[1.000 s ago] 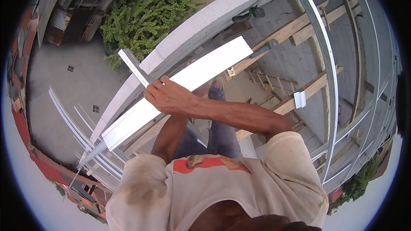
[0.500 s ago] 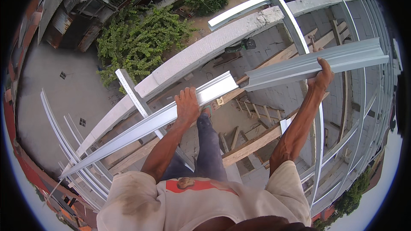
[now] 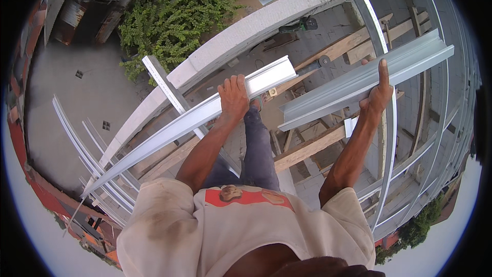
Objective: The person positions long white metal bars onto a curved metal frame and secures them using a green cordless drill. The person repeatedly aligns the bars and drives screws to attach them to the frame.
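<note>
My left hand point(image 3: 234, 97) is closed over a long, bright metal channel point(image 3: 169, 136), which slants from the lower left to the middle. My right hand point(image 3: 378, 94) grips a shorter grey metal channel point(image 3: 353, 84), thumb on top and fingers beneath. That piece is tilted, its right end higher in the picture. A gap separates its left end from the long channel's end. Under the long channel, near my left hand, crosses a metal bar point(image 3: 166, 86). Beyond the gap, a round grey disc point(image 3: 324, 61) rests by a wooden plank; what it belongs to is unclear.
A pale concrete beam point(image 3: 256, 30) curves across the far side. Metal roof framing point(image 3: 392, 138) stands at the right, and more metal lengths point(image 3: 77, 132) lie at the left. Below me are wooden planks point(image 3: 310, 150) over a drop. A green and black tool point(image 3: 307, 23) lies by the beam.
The shorter channel has come away from the long channel's end, its left end swinging toward me. The grey disc now shows in the gap. My left hand still holds the long channel.
</note>
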### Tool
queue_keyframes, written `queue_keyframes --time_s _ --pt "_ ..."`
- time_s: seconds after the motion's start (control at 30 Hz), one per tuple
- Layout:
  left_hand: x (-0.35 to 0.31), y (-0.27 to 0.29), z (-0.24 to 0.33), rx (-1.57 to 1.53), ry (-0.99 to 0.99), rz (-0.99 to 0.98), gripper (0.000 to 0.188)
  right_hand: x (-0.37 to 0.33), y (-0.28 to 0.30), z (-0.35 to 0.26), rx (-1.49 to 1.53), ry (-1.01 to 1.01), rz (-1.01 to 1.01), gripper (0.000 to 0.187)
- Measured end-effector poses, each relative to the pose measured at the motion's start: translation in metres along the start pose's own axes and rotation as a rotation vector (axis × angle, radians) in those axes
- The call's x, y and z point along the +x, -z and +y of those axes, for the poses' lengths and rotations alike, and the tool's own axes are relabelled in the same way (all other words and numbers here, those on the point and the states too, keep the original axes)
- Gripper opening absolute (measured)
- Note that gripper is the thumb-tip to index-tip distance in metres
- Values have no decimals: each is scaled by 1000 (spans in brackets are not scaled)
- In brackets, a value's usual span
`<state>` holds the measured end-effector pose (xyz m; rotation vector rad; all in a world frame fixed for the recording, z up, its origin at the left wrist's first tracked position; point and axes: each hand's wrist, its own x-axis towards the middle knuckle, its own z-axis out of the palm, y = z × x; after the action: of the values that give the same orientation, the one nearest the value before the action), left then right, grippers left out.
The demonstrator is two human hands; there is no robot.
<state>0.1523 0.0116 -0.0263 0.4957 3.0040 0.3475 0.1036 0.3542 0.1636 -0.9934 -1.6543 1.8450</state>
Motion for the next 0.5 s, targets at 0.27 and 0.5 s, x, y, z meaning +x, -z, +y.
queue_keyframes --time_s 0.27,0.5 --pt "-5 -5 -3 -7 -25 15 92 -48 9 55 -330 -21 -239 82" --pt "-6 -7 -3 -11 -34 49 85 -82 -11 55 -636 185 -589 80"
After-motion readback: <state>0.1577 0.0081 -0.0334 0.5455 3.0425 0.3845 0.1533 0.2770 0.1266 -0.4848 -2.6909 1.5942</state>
